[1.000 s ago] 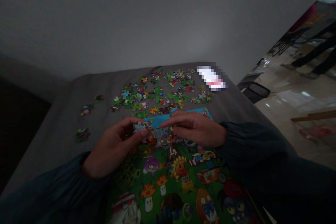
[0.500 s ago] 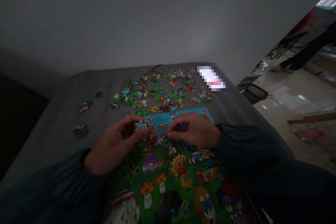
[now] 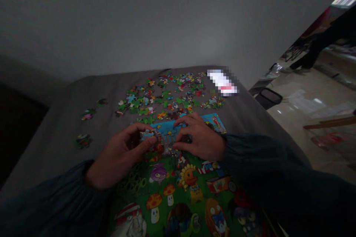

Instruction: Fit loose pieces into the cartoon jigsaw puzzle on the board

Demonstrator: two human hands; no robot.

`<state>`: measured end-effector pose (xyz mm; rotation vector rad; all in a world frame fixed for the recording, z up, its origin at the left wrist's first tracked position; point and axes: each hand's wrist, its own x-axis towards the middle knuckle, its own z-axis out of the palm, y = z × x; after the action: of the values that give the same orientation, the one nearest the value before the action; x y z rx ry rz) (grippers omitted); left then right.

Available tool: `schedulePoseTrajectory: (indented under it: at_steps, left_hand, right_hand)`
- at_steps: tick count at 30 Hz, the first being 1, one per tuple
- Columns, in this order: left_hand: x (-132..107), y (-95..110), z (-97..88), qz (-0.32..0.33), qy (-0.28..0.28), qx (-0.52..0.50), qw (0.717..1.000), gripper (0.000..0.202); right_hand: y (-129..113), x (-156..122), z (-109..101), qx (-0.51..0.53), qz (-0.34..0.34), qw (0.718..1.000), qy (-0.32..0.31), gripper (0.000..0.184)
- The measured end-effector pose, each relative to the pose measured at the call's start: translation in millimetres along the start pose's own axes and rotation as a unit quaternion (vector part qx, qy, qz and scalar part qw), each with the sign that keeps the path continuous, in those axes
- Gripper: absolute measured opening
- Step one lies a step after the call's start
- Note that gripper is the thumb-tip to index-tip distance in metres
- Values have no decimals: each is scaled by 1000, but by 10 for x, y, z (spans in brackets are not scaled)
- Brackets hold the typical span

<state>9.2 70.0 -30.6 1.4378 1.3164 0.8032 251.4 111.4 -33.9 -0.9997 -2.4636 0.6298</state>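
My left hand (image 3: 122, 152) pinches a blue-edged jigsaw piece (image 3: 146, 135) between thumb and fingers. My right hand (image 3: 198, 139) rests a short way to its right, fingers curled down on the blue top strip of a cartoon puzzle picture (image 3: 178, 189) showing a sunflower and mushrooms. Whether those fingers hold a piece is hidden. A scattered spread of loose jigsaw pieces (image 3: 164, 96) lies just beyond both hands. Several smaller clusters of pieces (image 3: 83, 141) sit further left.
The grey cloth-covered surface (image 3: 55, 129) ends at a dark drop on the left and at an edge on the right. A pixelated white object (image 3: 222, 82) lies at the far edge. A black wastebasket (image 3: 269, 96) and a standing person's leg (image 3: 308, 57) are on the floor at right.
My right hand has moved slightly left and toward me, with its fingers now spread over the blue strip. The person at upper right has moved left. My left hand still grips the piece.
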Motion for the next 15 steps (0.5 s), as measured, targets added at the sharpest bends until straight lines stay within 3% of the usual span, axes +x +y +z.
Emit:
schedulePoseTrajectory:
  at_steps: [4,8,15]
  left_hand:
    - [-6,12,-8,-2,12,33,999,38]
    - [-21,17,3,6,0,41,999,35]
    - [-56,-21,38,19,-43,52,998,39]
  right_hand:
    - [52,4,-131,-32,-72,997,5,8]
    - [112,-15,-278,-66,-164,980,-87,22]
    - [203,-46,-306,-102,-165,973,-127,43]
